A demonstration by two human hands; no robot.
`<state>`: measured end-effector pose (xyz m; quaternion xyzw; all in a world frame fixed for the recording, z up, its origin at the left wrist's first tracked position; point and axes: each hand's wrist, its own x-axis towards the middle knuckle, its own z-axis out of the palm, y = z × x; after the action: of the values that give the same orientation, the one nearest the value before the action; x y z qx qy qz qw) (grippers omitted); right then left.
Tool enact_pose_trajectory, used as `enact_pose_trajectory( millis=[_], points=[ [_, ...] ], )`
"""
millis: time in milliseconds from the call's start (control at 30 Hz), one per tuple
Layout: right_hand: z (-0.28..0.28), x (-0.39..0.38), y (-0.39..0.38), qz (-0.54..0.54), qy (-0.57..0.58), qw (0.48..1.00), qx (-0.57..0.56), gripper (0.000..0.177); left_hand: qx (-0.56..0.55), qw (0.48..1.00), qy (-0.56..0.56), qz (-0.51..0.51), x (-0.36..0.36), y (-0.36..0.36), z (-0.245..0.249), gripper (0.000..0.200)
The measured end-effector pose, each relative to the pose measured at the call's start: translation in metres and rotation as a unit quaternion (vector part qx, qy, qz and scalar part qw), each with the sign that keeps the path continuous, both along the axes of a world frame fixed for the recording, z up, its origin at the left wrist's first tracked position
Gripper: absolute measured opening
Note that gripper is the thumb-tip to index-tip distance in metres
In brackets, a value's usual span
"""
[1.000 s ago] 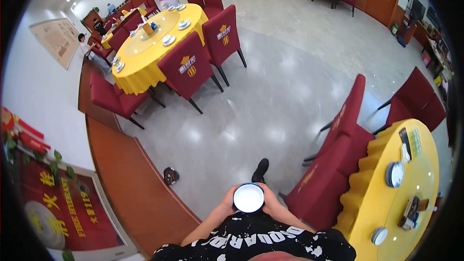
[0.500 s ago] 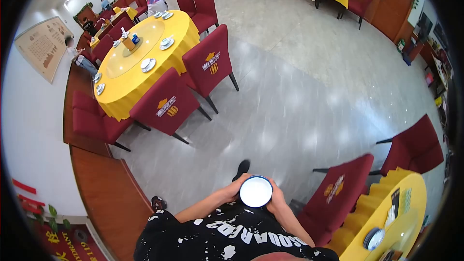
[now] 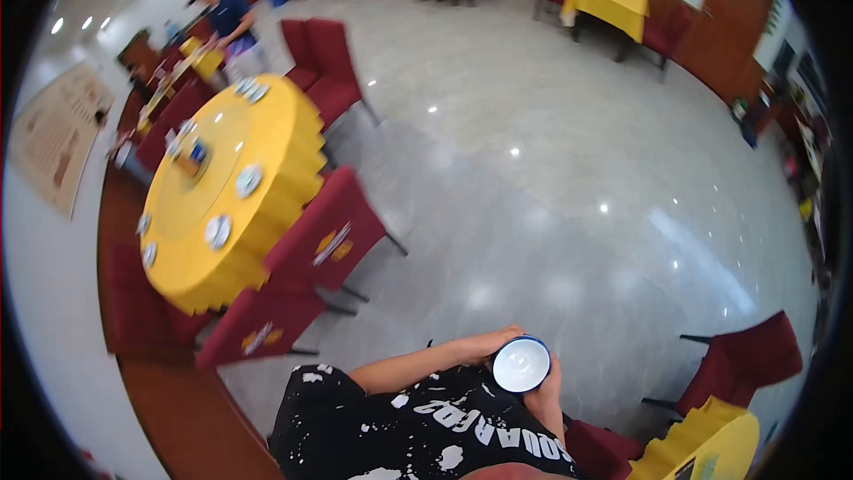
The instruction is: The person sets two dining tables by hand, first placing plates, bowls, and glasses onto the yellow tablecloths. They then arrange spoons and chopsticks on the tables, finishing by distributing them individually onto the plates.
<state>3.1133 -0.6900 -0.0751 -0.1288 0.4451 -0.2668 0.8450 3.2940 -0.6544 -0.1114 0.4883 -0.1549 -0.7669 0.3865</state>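
Note:
A white bowl with a dark blue rim (image 3: 522, 365) is held between my two hands, close in front of my black, white-spotted shirt. Its inside faces up toward me, and no contents show in it. My left hand (image 3: 490, 343) wraps the bowl's left side, fingers closed against it. On the opposite side, my right hand (image 3: 546, 389) grips the wall just below the rim. The bowl's underside is hidden from this angle.
A round yellow-clothed table (image 3: 191, 249) with cup-and-saucer settings stands left, ringed by maroon chairs (image 3: 324, 240). Another yellow table (image 3: 711, 436) and a maroon chair (image 3: 742, 360) are at lower right. A person in a dark blue shirt (image 3: 233, 18) stands beyond the round table.
My view has turned and shifted, so the round table now sits lower and further left. The bowl and both hands appear further right in view, still together. The person in blue leans more.

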Motion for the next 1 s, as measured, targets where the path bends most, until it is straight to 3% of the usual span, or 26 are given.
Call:
enact_pose_trajectory(
  millis=[133,200,300,533,633,667,700,800,900,933,967,1000],
  points=[
    [-0.038,0.021,-0.152,-0.095,-0.011,0.995,0.019,0.042,0.012,0.995,-0.03,-0.092,0.029,-0.175,-0.011,0.043],
    [-0.047,0.038,-0.24,-0.105,0.007,0.994,0.011,0.04,0.017,0.998,-0.003,-0.058,0.033,-0.264,-0.013,0.043],
    [-0.043,0.068,-0.377,-0.062,-0.024,0.998,-0.004,0.038,0.081,0.997,0.007,0.007,0.06,-0.393,0.004,0.041],
    [-0.018,0.164,-0.67,0.026,-0.078,0.997,-0.004,0.035,0.041,0.99,0.018,0.131,0.144,-0.656,0.04,0.041],
    [-0.041,0.208,-0.785,0.094,-0.007,0.995,0.024,0.031,0.041,0.983,0.031,0.177,0.17,-0.75,0.05,0.044],
    [-0.048,0.224,-0.823,0.126,0.002,0.992,0.009,0.03,0.027,0.978,0.04,0.205,0.181,-0.781,0.044,0.044],
    [-0.039,0.247,-0.858,0.132,0.089,0.986,-0.042,0.03,0.046,0.978,0.056,0.196,0.208,-0.812,0.02,0.044],
    [-0.035,0.297,-0.992,0.218,0.035,0.972,-0.078,0.033,0.054,0.978,0.013,0.203,0.275,-0.949,-0.016,0.044],
    [-0.001,0.348,-1.116,0.113,0.138,0.983,-0.044,0.037,0.033,0.976,0.08,0.198,0.318,-1.083,-0.005,0.043],
    [-0.036,0.365,-1.163,0.074,0.079,0.993,-0.056,0.038,0.018,0.979,0.097,0.176,0.342,-1.137,-0.006,0.043],
    [-0.006,0.375,-1.207,0.06,0.029,0.998,0.022,0.037,-0.002,0.986,0.067,0.151,0.356,-1.184,0.019,0.044],
    [0.007,0.385,-1.247,0.035,0.02,0.999,0.0,0.036,-0.025,0.992,0.033,0.118,0.37,-1.232,0.04,0.044]
  ],
)
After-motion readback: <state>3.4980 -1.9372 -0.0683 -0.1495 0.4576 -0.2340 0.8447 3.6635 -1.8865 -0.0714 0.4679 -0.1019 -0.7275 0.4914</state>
